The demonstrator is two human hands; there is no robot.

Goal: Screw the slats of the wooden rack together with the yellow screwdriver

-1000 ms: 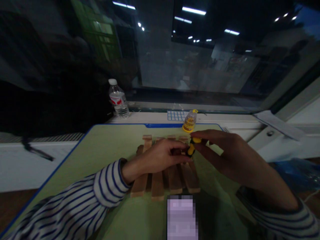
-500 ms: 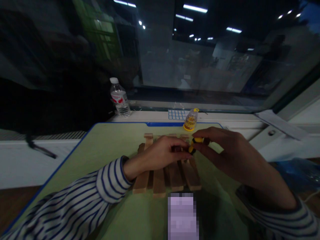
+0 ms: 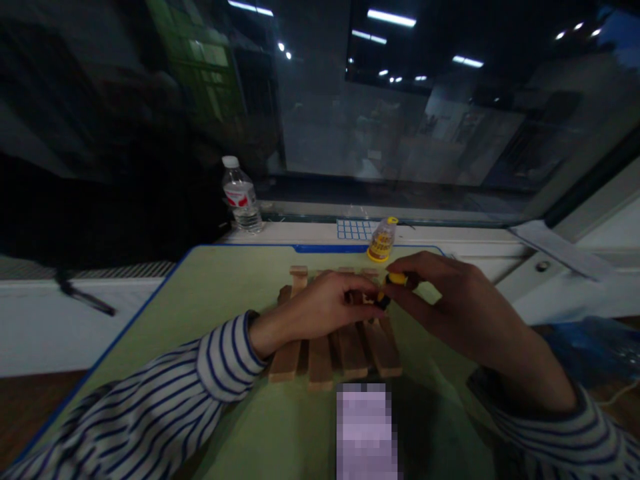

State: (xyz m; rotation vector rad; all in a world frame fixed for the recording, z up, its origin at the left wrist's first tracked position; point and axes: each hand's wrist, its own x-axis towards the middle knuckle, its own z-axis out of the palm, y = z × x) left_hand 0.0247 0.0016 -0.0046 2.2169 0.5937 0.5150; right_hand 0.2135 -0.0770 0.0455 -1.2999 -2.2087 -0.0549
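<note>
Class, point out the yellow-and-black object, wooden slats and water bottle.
Yellow-and-black object (image 3: 397, 278): head view, its yellow end.
Wooden slats (image 3: 353, 352): head view, third slat from left.
Water bottle (image 3: 243, 198): head view, its label.

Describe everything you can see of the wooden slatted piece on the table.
The slatted piece looks like plain brown wood. Four slats show at its near side, with gaps between them and uneven ends. It lies on the green table. The left hand hides much of its middle; whether they touch is unclear.
</note>
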